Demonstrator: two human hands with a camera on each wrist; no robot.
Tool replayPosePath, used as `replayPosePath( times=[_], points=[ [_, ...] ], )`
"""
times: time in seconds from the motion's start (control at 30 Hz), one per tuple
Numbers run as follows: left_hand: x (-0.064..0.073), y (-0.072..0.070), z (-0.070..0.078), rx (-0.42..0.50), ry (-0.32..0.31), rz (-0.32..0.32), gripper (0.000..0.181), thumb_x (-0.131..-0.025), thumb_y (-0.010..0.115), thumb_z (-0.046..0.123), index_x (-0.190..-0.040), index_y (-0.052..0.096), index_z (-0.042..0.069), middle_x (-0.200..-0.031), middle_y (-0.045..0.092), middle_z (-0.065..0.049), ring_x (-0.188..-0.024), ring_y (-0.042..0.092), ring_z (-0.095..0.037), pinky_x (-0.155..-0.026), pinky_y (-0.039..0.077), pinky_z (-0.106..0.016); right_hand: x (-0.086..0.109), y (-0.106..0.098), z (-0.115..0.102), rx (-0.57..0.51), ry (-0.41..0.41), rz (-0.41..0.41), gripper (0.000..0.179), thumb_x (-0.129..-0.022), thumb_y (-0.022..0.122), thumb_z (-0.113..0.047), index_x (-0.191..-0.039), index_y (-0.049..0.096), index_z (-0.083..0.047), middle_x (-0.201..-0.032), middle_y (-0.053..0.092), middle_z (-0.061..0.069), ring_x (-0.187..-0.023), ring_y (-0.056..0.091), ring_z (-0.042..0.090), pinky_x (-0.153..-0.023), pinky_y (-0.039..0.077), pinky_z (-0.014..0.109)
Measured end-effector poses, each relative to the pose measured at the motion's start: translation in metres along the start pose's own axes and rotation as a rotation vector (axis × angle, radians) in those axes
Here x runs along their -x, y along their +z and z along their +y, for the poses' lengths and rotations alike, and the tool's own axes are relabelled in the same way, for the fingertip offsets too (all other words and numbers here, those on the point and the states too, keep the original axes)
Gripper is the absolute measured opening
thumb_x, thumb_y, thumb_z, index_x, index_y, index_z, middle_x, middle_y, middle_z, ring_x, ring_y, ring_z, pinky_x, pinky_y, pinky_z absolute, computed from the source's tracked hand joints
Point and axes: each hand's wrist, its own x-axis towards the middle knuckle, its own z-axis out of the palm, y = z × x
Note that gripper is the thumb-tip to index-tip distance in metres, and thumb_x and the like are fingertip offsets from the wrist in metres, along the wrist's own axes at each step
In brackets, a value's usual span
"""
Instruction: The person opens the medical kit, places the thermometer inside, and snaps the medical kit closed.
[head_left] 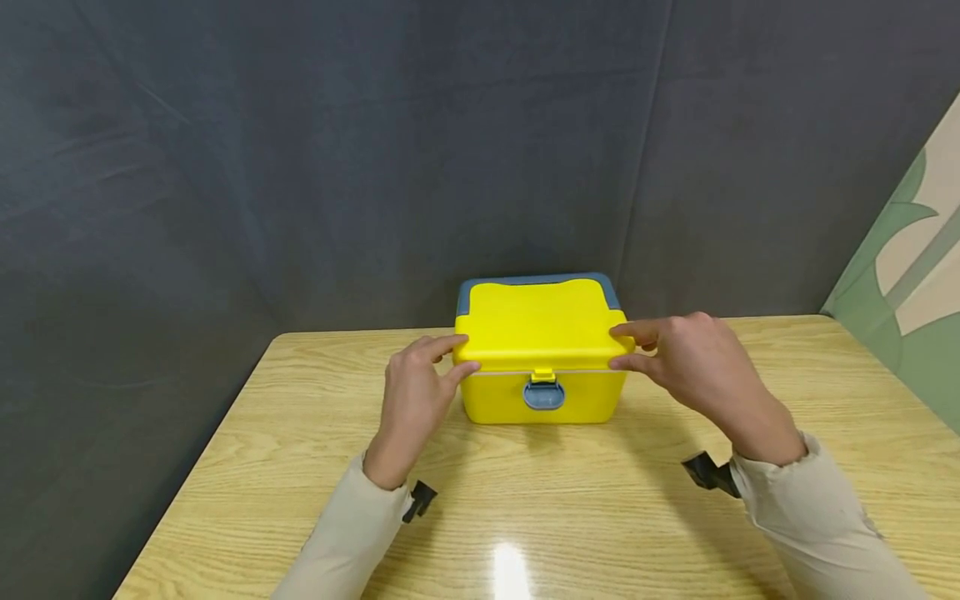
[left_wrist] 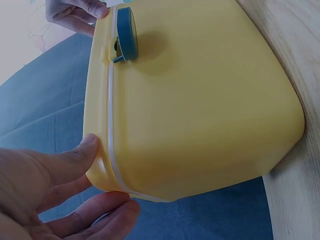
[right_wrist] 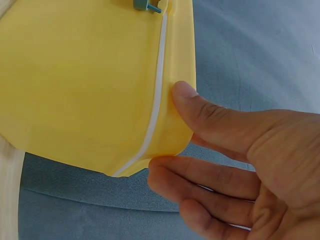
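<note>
A yellow storage box (head_left: 501, 403) stands on the table with its yellow lid (head_left: 540, 321) on top. Along the seam runs a white strip (left_wrist: 111, 95). The blue-grey latch (head_left: 543, 396) at the front is tilted outward from the box. My left hand (head_left: 414, 392) grips the lid's left front corner, thumb (left_wrist: 86, 150) on the front edge and fingers around the side. At the right front corner, my right hand (head_left: 701, 367) holds the lid likewise, its thumb (right_wrist: 192, 97) against the front edge. The box's inside is hidden.
The wooden table (head_left: 300, 467) ends at a dark grey curtain (head_left: 360, 167) just behind the box. A blue-grey frame piece (head_left: 536, 278) borders the lid's rear. On the right is a panel (head_left: 915, 275) with green leaf shapes. Black wrist mounts (head_left: 701, 471) stick out below the sleeves.
</note>
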Motion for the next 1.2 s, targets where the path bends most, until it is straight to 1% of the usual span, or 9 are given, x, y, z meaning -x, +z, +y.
replayPosePath(
  times=[0.23, 0.33, 0.47, 0.57, 0.7, 0.83, 0.97, 1.1, 1.2],
  points=[
    [-0.002, 0.0, -0.001, -0.009, 0.03, -0.013, 0.041, -0.077, 0.086, 0.02, -0.114, 0.075, 0.008, -0.109, 0.074, -0.012, -0.096, 0.07, -0.029, -0.083, 0.059, -0.041, 0.0, 0.0, 0.001, 0.027, -0.005, 0.009, 0.041, -0.071, 0.09, -0.027, -0.108, 0.079, -0.014, -0.091, 0.078, 0.009, -0.073, 0.071, 0.022, -0.054, 0.05, 0.03],
    [-0.002, -0.001, -0.002, -0.032, 0.068, -0.016, 0.041, -0.076, 0.086, 0.022, -0.114, 0.075, 0.009, -0.108, 0.071, -0.01, -0.099, 0.068, -0.026, -0.085, 0.058, -0.039, 0.0, 0.0, 0.0, 0.043, -0.007, 0.015, 0.04, -0.071, 0.09, -0.028, -0.107, 0.079, -0.014, -0.09, 0.078, 0.008, -0.072, 0.071, 0.022, -0.052, 0.049, 0.029],
    [-0.004, -0.001, -0.005, -0.039, 0.179, -0.009, 0.036, -0.076, 0.087, 0.02, -0.109, 0.077, 0.009, -0.108, 0.066, -0.007, -0.101, 0.061, -0.024, -0.087, 0.055, -0.036, 0.002, -0.001, -0.002, 0.086, -0.007, 0.038, 0.04, -0.071, 0.09, -0.031, -0.106, 0.079, -0.016, -0.093, 0.077, 0.009, -0.075, 0.069, 0.024, -0.049, 0.046, 0.029],
    [-0.005, 0.003, -0.008, -0.012, 0.28, -0.008, 0.029, -0.078, 0.085, 0.018, -0.105, 0.078, 0.009, -0.108, 0.066, -0.004, -0.103, 0.058, -0.022, -0.088, 0.054, -0.034, 0.003, 0.0, -0.005, 0.104, -0.029, 0.065, 0.039, -0.071, 0.09, -0.031, -0.106, 0.079, -0.018, -0.098, 0.075, 0.008, -0.083, 0.066, 0.026, -0.053, 0.052, 0.034],
    [-0.006, 0.01, -0.01, 0.005, 0.385, -0.002, 0.025, -0.08, 0.083, 0.017, -0.103, 0.078, 0.009, -0.104, 0.068, -0.002, -0.104, 0.057, -0.02, -0.091, 0.054, -0.033, 0.001, 0.006, -0.01, 0.067, -0.108, 0.09, 0.033, -0.073, 0.089, -0.025, -0.104, 0.079, -0.019, -0.102, 0.072, 0.006, -0.094, 0.064, 0.026, -0.067, 0.058, 0.042],
    [-0.005, 0.015, -0.01, 0.006, 0.449, 0.018, 0.023, -0.081, 0.082, 0.015, -0.103, 0.078, 0.009, -0.101, 0.068, -0.002, -0.102, 0.057, -0.02, -0.089, 0.054, -0.031, -0.002, 0.015, -0.012, 0.009, -0.19, 0.099, 0.032, -0.075, 0.087, -0.019, -0.105, 0.078, -0.019, -0.103, 0.072, 0.002, -0.094, 0.063, 0.022, -0.073, 0.058, 0.039],
    [-0.005, 0.018, -0.01, 0.017, 0.481, 0.041, 0.021, -0.082, 0.082, 0.014, -0.102, 0.079, 0.009, -0.1, 0.068, -0.002, -0.098, 0.057, -0.019, -0.085, 0.054, -0.028, -0.004, 0.022, -0.014, -0.037, -0.256, 0.111, 0.032, -0.075, 0.086, -0.011, -0.105, 0.077, -0.017, -0.101, 0.071, 0.002, -0.091, 0.062, 0.019, -0.073, 0.058, 0.034],
    [-0.006, 0.02, -0.011, 0.034, 0.483, 0.058, 0.019, -0.082, 0.082, 0.014, -0.1, 0.079, 0.009, -0.099, 0.068, -0.002, -0.097, 0.058, -0.019, -0.084, 0.054, -0.028, -0.004, 0.029, -0.014, -0.054, -0.3, 0.132, 0.032, -0.074, 0.086, -0.004, -0.104, 0.077, -0.012, -0.1, 0.07, 0.003, -0.091, 0.062, 0.02, -0.074, 0.058, 0.034],
    [-0.006, 0.022, -0.012, 0.041, 0.477, 0.059, 0.019, -0.082, 0.081, 0.014, -0.1, 0.079, 0.009, -0.099, 0.068, -0.002, -0.097, 0.058, -0.019, -0.084, 0.054, -0.028, -0.001, 0.035, -0.013, -0.047, -0.318, 0.157, 0.035, -0.073, 0.087, -0.005, -0.106, 0.074, -0.009, -0.102, 0.069, 0.005, -0.093, 0.06, 0.022, -0.078, 0.057, 0.036]
  ],
)
